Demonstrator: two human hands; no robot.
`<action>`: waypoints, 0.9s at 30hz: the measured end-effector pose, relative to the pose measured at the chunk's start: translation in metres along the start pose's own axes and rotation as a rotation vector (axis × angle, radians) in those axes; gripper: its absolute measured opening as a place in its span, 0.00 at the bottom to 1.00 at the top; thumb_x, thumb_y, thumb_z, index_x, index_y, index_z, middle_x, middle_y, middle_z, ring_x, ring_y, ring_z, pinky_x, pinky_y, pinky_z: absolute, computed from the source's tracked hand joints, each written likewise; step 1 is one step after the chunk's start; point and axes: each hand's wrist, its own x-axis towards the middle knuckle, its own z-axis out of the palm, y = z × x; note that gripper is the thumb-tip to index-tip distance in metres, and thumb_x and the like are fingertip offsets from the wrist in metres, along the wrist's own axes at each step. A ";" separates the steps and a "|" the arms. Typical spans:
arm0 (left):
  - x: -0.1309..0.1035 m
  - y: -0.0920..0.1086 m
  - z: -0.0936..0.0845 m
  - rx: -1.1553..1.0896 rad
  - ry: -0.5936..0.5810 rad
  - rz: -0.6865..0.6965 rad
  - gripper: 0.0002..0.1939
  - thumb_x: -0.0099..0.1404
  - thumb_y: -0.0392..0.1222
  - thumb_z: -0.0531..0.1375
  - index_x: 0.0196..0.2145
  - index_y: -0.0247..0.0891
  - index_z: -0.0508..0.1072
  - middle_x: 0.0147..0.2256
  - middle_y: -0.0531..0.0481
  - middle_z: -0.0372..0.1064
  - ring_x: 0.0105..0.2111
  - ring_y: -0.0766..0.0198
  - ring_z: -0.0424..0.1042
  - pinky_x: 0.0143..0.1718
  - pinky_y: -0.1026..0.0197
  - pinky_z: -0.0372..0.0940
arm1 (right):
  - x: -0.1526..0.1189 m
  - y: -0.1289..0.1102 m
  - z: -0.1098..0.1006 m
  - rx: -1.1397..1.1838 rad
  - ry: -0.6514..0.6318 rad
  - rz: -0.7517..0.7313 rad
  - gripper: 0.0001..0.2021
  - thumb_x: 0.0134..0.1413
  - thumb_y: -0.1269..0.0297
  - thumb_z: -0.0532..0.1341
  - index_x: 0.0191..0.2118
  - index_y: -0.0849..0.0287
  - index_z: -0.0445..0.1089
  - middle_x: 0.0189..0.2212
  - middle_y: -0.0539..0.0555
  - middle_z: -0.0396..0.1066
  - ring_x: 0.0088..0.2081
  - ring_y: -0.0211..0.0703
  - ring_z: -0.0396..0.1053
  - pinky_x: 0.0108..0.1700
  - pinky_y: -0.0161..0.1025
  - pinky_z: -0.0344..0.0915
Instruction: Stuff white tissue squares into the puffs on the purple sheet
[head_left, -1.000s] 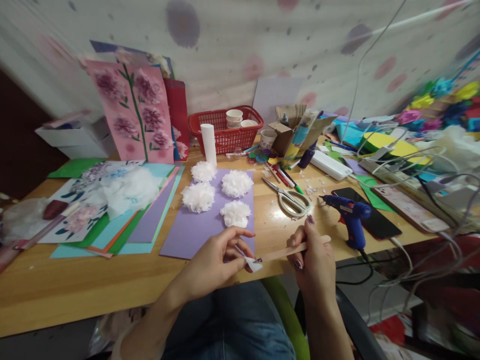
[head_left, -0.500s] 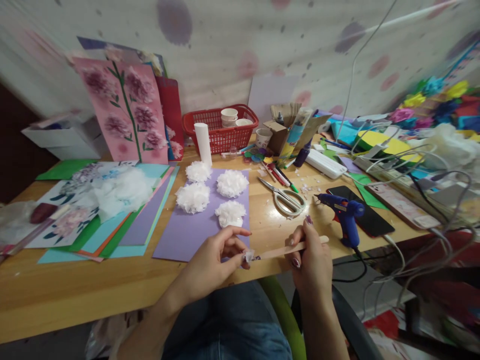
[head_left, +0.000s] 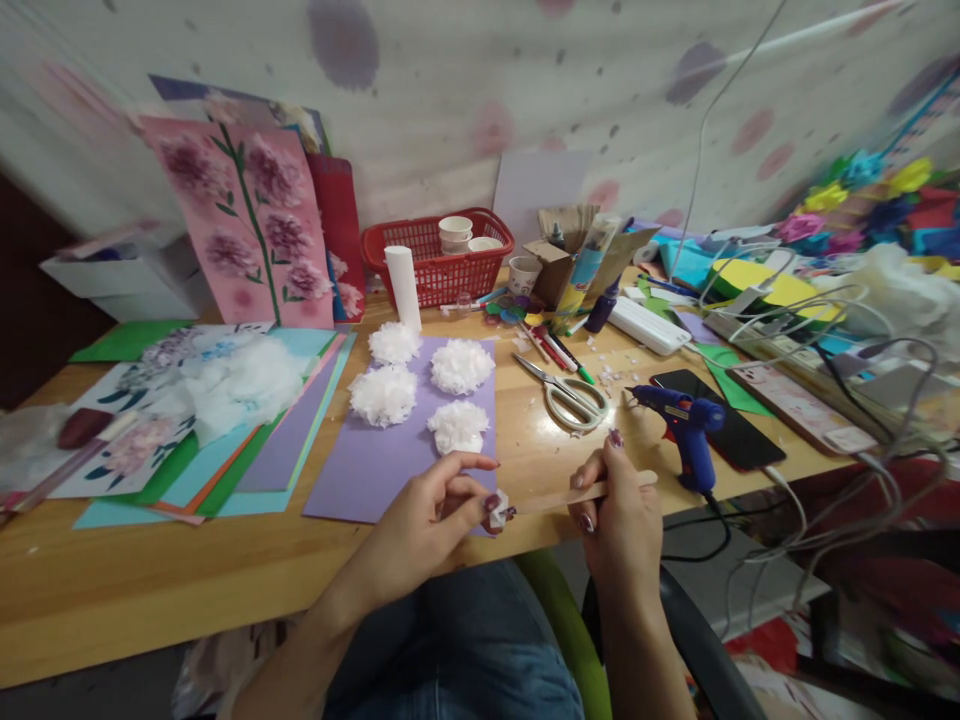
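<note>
My left hand (head_left: pixel 431 515) pinches a small folded white paper piece (head_left: pixel 498 510); at its three o'clock my right hand (head_left: pixel 621 515) grips a wooden stick (head_left: pixel 555 501), tip just beside the paper, whether touching I cannot tell. From the paper, four ruffled white flowers (head_left: pixel 460 367) cluster around eleven o'clock, scissors (head_left: pixel 553 381) lie at one, and a blue glue gun (head_left: pixel 695 440) at two.

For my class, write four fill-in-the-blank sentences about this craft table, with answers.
The wooden stick is held in the person's ____.
There are ____ white ruffled pompoms at the purple sheet.
The basket holding paper cups is coloured ____.
The scissors lie between the purple sheet and the blue ____.

Missing words: right hand; four; red; glue gun.
</note>
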 end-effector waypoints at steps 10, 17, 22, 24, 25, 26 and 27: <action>-0.006 0.004 -0.023 0.147 0.224 0.032 0.14 0.61 0.42 0.64 0.45 0.37 0.75 0.37 0.46 0.81 0.40 0.58 0.80 0.45 0.57 0.73 | 0.009 -0.001 0.003 0.020 0.020 -0.106 0.30 0.55 0.34 0.57 0.21 0.60 0.70 0.09 0.47 0.59 0.12 0.31 0.55 0.16 0.30 0.49; 0.002 0.034 -0.032 0.445 0.447 0.144 0.07 0.57 0.42 0.65 0.33 0.39 0.80 0.35 0.48 0.81 0.37 0.58 0.80 0.44 0.57 0.74 | 0.024 0.013 0.006 -0.112 -0.186 -0.193 0.29 0.59 0.37 0.56 0.27 0.60 0.74 0.16 0.50 0.67 0.18 0.33 0.63 0.22 0.31 0.58; 0.015 0.042 -0.022 0.593 0.413 0.231 0.06 0.57 0.39 0.64 0.32 0.39 0.82 0.35 0.48 0.80 0.38 0.58 0.78 0.44 0.57 0.73 | 0.028 0.019 0.010 -0.175 -0.229 -0.227 0.27 0.64 0.41 0.53 0.29 0.59 0.73 0.18 0.49 0.69 0.21 0.35 0.66 0.26 0.32 0.60; 0.021 0.042 -0.019 0.648 0.393 0.245 0.07 0.58 0.39 0.64 0.33 0.39 0.82 0.35 0.48 0.80 0.39 0.58 0.78 0.45 0.57 0.72 | 0.030 0.019 0.012 -0.166 -0.248 -0.221 0.27 0.65 0.41 0.53 0.29 0.59 0.73 0.18 0.49 0.69 0.22 0.35 0.67 0.27 0.33 0.61; 0.024 0.041 -0.017 0.671 0.383 0.247 0.07 0.58 0.38 0.63 0.33 0.39 0.82 0.35 0.47 0.80 0.39 0.58 0.77 0.45 0.56 0.71 | 0.031 0.019 0.013 -0.157 -0.260 -0.214 0.26 0.65 0.41 0.53 0.29 0.59 0.73 0.18 0.49 0.70 0.22 0.35 0.67 0.27 0.33 0.62; 0.027 0.040 -0.016 0.690 0.373 0.246 0.08 0.59 0.38 0.63 0.34 0.39 0.82 0.36 0.47 0.80 0.39 0.57 0.77 0.45 0.56 0.71 | 0.032 0.018 0.014 -0.144 -0.273 -0.207 0.26 0.64 0.41 0.53 0.29 0.59 0.73 0.19 0.49 0.70 0.22 0.36 0.68 0.27 0.33 0.62; 0.029 0.039 -0.015 0.706 0.366 0.243 0.08 0.60 0.38 0.62 0.34 0.39 0.83 0.36 0.47 0.80 0.40 0.57 0.77 0.45 0.56 0.71 | 0.033 0.018 0.015 -0.127 -0.286 -0.201 0.26 0.64 0.41 0.53 0.30 0.59 0.73 0.19 0.50 0.70 0.22 0.36 0.68 0.27 0.33 0.62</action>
